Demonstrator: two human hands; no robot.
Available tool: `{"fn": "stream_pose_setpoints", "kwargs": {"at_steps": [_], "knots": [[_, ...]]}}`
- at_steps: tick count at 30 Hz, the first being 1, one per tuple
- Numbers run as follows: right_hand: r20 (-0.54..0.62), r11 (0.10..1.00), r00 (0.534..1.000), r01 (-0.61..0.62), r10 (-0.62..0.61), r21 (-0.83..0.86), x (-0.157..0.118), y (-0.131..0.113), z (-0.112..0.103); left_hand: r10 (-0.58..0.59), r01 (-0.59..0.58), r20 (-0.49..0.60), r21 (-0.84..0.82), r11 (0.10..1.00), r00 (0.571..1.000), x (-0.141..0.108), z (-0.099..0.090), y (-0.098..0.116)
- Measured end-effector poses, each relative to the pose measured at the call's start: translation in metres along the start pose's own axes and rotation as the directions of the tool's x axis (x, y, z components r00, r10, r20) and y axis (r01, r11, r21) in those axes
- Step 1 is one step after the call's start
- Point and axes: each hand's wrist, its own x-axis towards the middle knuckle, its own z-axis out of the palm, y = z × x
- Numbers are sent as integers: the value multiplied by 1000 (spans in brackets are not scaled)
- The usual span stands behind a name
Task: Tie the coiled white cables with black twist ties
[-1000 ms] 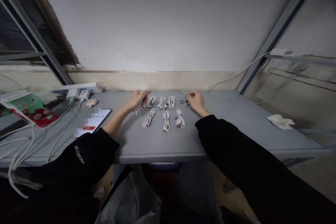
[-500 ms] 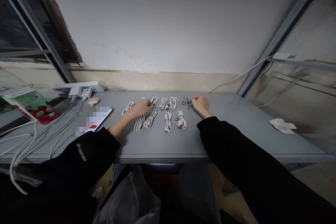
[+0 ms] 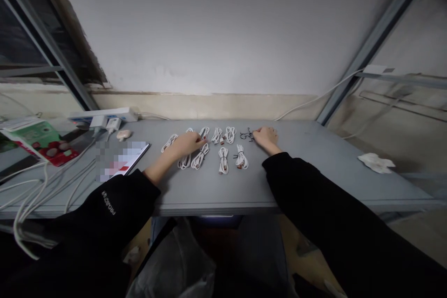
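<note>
- Coiled white cables (image 3: pixel 223 160): at least eight small bundles on the grey table (image 3: pixel 209 191), in two loose rows at mid-table, directly ahead of the person. Some have small copper-toned connector ends, and a black tie shows on the front-right bundle.
- Left hand (image 3: pixel 186 145): fingers together and slightly curled, lying across the back row. The fingertips (image 3: pixel 203 138) touch the coil there. Cannot tell whether they pinch it. The palm sits above the coil at the front-left of the group.
- Right hand (image 3: pixel 266 138): loosely closed, resting on the tabletop, right of the bundles. Its fingers are just beside a small tangle of black ties (image 3: pixel 247 135). Cannot tell whether anything is held.
- Black sleeves (image 3: pixel 104 205) cover both forearms; the left one has small white lettering.
- Left of the bundles: a smartphone (image 3: pixel 124 160), its screen lit and partly blurred, lies near the left forearm. A small beige case (image 3: pixel 123 134) sits behind it.
- Further left: a white power strip (image 3: pixel 101 115) with plugged-in chargers (image 3: pixel 113 124) along the back edge, and a printed carton (image 3: pixel 38 142) showing lychees at the table's corner.
- Right end of the table: a crumpled tissue (image 3: pixel 376 163), well apart from the hands.
</note>
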Motion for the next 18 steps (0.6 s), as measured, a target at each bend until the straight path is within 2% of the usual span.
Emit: {"fn": "stream_pose_setpoints", "kwargs": {"at_steps": [5,11,15,18], "knots": [[-38,997,999,5,-2,72,1,3,5,-21,19,-16,-132,991,1000,-3,1,11],[-43,998,999,-12,15,63,-4,-3,2,53,-52,66,-9,999,996,-3,6,11],[-78,993,997,9,1,121,-7,-8,-2,47,-40,81,-87,995,996,-3,8,10],[-85,992,996,17,-7,122,-11,-13,-5,2,1,101,-31,1000,995,-2,6,13]]}}
